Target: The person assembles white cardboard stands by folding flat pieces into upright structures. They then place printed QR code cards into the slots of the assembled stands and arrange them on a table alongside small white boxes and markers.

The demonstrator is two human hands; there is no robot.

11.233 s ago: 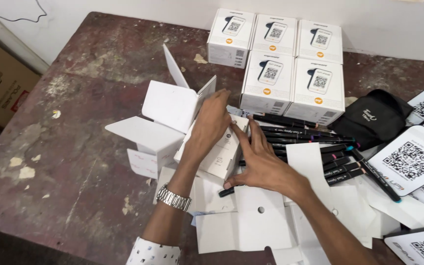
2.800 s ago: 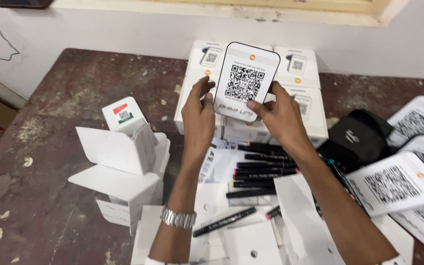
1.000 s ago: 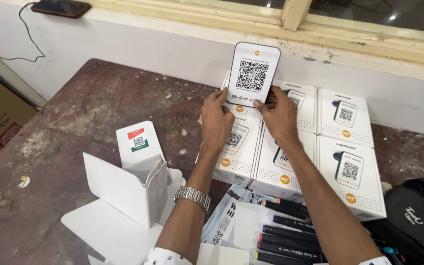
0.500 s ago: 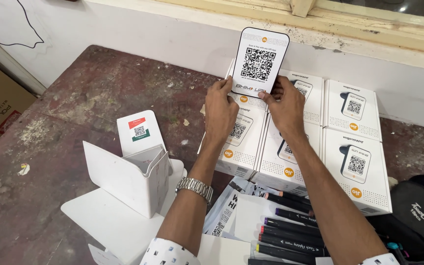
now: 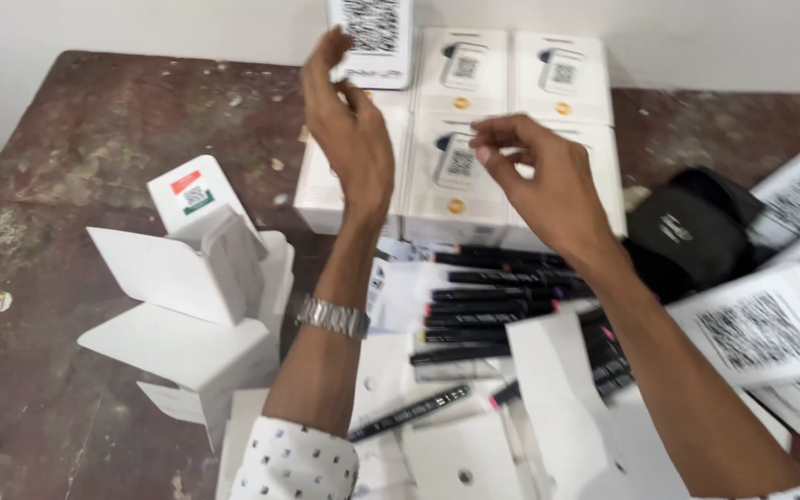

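1. The left hand (image 5: 349, 130) is raised at about 11 o'clock from the middle of the view, palm turned toward the right, fingers loosely spread and clamped on nothing.
2. Its fingertips reach up to the lower left edge of a white code plaque (image 5: 372, 37) at 12 o'clock, cut off by the top of the frame; whether they touch it or it leans free I cannot tell.
3. The right hand (image 5: 539, 181) hovers at 1 o'clock, thumb and forefinger drawn close together with nothing visible between them.
4. Behind both hands, white boxes (image 5: 562, 74) with a small device printed on each lid stand packed edge to edge on the desk (image 5: 76, 120), against the wall.
5. A silver wristwatch (image 5: 333, 318) sits on the left wrist, at 8 o'clock.
6. Black marker pens (image 5: 493, 296) lie in a loose row near the middle, on white card sheets.
7. At 9 o'clock, opened white cartons (image 5: 187, 296) are stacked, one with a small coloured label on top.
8. A black pouch (image 5: 687, 236) rests at 3 o'clock, just beside more code plaques (image 5: 761, 329) lying overlapped at the right edge.
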